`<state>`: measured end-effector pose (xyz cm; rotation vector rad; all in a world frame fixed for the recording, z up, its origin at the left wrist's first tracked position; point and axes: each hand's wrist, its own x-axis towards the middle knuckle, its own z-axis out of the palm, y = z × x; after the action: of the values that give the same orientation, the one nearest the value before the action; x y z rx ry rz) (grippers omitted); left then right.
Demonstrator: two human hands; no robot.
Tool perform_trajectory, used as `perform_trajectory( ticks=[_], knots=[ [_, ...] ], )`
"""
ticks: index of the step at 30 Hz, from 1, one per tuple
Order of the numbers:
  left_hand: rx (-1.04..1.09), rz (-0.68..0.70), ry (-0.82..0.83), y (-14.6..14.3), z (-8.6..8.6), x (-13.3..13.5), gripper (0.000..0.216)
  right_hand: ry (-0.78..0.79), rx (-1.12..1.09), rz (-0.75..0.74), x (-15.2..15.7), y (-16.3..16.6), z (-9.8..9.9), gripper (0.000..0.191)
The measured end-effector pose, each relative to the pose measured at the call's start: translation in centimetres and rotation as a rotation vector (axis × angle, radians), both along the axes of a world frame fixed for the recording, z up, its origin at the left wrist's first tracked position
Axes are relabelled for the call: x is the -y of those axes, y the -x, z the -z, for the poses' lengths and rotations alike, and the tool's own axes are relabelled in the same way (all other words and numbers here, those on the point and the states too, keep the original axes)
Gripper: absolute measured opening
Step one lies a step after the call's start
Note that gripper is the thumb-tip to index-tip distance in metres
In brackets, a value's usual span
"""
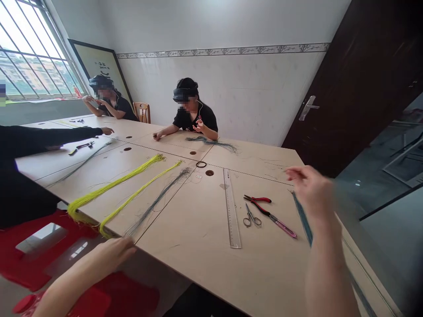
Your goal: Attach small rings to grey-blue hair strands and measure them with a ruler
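My left hand [121,248] is low at the table's front edge, back up, with its fingers folded together. It is by the loose lower end of a bundle of grey-blue cords [155,203]; I cannot make out what it holds. My right hand [309,187] is raised over the right side of the table, fingers curled in a pinch, slightly blurred. Anything between those fingertips is too small to make out. Just below it hangs a bundle of dark teal cords [302,218], running along the right edge and partly hidden by my forearm.
Between my hands lie a clear ruler [231,211], small scissors [251,216], red-handled pliers [259,204] and a pink cutter [282,226]. Yellow cord bundles [115,185] lie left, near a black ring [201,164]. Co-workers [196,114] sit across; a dark sleeve [49,138] reaches in from the left.
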<state>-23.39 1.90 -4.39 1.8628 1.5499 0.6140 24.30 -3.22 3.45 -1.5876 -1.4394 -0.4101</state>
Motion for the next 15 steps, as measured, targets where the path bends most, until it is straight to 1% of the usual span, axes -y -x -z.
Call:
perform_trajectory(
  ticks=[1, 3, 5, 6, 8, 10, 12, 15],
  knots=[
    [0.020, 0.062, -0.007, -1.6, -0.7, -0.3, 0.021, 0.038, 0.030, -0.101, -0.2, 1.6, 0.3, 0.013],
    [0.087, 0.205, -0.016, -5.7, -2.2, -0.6, 0.028, 0.122, 0.088, -0.305, -0.4, 4.7, 0.8, 0.010],
    [0.184, 0.312, -0.036, -10.3, -3.7, -0.5, 0.031, 0.173, 0.116, -0.455, -0.1, 7.2, 1.0, 0.008],
    [0.248, 0.352, -0.044, -12.5, -4.4, -0.3, 0.034, 0.191, 0.123, -0.506, 0.1, 8.2, 1.0, 0.009],
    [0.394, 0.432, -0.027, -16.3, -5.4, 0.3, 0.039, 0.209, 0.126, -0.566, 0.6, 9.2, 1.0, 0.011],
    [0.543, 0.513, 0.034, -18.9, -6.1, 0.9, 0.038, 0.209, 0.122, -0.586, 1.2, 9.5, 0.8, 0.014],
    [0.664, 0.560, 0.125, -20.5, -6.4, 1.2, 0.034, 0.205, 0.117, -0.596, 1.5, 9.3, 0.6, 0.016],
    [0.788, 0.560, 0.264, -21.6, -6.2, 1.1, 0.028, 0.205, 0.110, -0.612, 1.8, 9.0, 0.5, 0.017]
  ],
)
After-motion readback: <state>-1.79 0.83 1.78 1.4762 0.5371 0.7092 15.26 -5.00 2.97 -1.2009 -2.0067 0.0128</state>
